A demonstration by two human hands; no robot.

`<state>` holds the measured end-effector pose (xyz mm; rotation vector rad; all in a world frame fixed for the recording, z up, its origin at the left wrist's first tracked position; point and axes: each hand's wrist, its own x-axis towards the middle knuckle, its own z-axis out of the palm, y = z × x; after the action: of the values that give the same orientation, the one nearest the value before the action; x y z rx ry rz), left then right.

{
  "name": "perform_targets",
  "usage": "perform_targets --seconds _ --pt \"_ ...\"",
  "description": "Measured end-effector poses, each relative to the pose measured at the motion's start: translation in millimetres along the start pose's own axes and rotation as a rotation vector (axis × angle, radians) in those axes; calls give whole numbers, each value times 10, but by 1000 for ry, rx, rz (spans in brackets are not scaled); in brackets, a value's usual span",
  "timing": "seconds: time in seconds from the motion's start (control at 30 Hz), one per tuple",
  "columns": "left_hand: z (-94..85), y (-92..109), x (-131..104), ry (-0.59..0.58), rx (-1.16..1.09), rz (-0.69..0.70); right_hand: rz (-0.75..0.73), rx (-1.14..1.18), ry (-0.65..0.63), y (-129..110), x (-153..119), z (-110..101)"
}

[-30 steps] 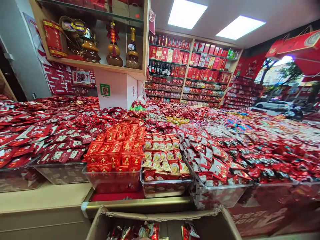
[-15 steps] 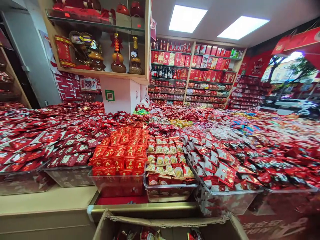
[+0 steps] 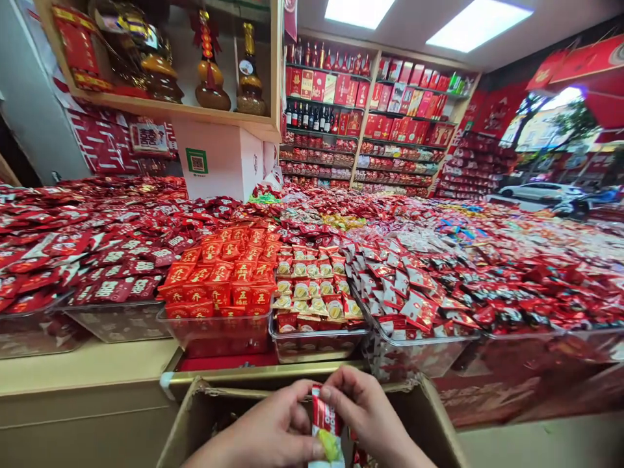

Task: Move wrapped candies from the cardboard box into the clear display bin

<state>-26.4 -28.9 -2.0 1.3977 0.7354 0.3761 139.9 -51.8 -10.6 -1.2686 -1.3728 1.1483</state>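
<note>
Between my two hands is a small wrapped candy packet, red and white with a yellow-green picture at its lower end. My left hand grips its lower left side, thumb over the front. At its top edge, the thumb and fingers of my right hand pinch the wrapper. Both hands are above an open cardboard box, where a few more red packets show partly, mostly hidden by my hands and the box walls.
Behind the box, a clear tray holds cream-and-red packets in rows. Left of it stands a tray of red packets with gold lettering; to the right, a tray of white-and-red packets. A display cabinet juts out at upper left.
Both hands have come into view over the cardboard box, holding a packet. The view has tilted down and shifted slightly, so the trays appear higher and a little further left.
</note>
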Motion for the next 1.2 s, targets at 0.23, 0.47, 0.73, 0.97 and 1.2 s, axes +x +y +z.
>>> perform_targets --seconds 0.23,0.47,0.73,0.97,1.2 --pt "18 96 42 186 -75 28 95 374 -15 28 42 -39" --pt "89 102 79 196 -168 110 102 541 74 140 43 -42" --pt "80 40 129 345 -167 145 -18 576 49 303 36 22" --pt "99 39 139 396 -203 189 -47 593 235 179 43 106" --pt "75 6 136 437 -213 244 27 651 142 155 99 65"
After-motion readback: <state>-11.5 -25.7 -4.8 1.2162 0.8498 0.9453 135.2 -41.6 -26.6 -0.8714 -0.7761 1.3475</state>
